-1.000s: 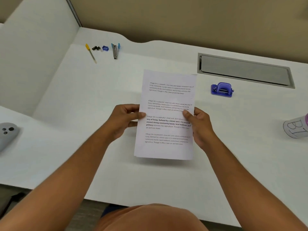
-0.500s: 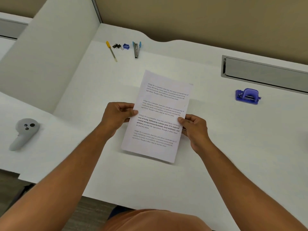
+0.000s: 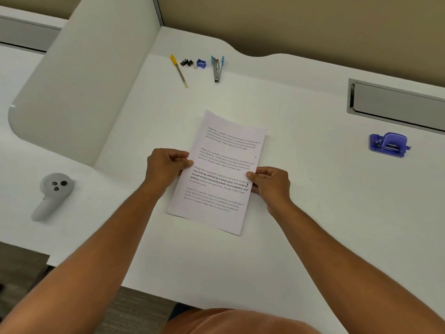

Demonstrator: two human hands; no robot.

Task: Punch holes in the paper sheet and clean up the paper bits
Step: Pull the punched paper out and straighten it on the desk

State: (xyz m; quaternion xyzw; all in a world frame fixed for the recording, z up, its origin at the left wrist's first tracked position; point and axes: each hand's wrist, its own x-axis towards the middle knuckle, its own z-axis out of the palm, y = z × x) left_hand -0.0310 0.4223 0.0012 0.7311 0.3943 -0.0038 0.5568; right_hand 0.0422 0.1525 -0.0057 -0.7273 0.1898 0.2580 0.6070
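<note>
White bench [image 3: 301, 213] fills the view, backed by a tan wall and fenced on the left by a pale partition. At its middle lies the paper sheet [image 3: 218, 172], printed side up, its long axis tipped toward one o'clock. Whether it rests flat or is lifted slightly cannot be told, though its far edge looks a little wavy. The left hand [image 3: 166, 166] pinches the sheet's nine o'clock edge, thumb on top; the right hand [image 3: 272, 184] pinches the three o'clock edge the same way, so both are closed on the paper.

No holes show in the sheet and no paper bits lie about, so the punching appears not yet begun. The blue hole punch [image 3: 388, 145] sits well apart at two o'clock from the sheet, near a metal cable tray [image 3: 397, 104].

Risks from here, as I judge them:
- Carried by two side pinches, a thin sheet may sag or crease.
- Fed in crooked, given its present tilt, the holes would land skewed or too close to the edge.
- Letting go with one hand to fetch the punch could let the page slide.
- Lifting or tipping the punch carelessly might scatter bits across the white top, where they would be hard to spot.

Farther out, at twelve o'clock, lie a yellow pen [image 3: 178, 70], black binder clips [image 3: 187, 62], a blue sharpener [image 3: 201, 63] and a stapler [image 3: 217, 68]; a grey controller [image 3: 51, 195] rests at nine o'clock.
</note>
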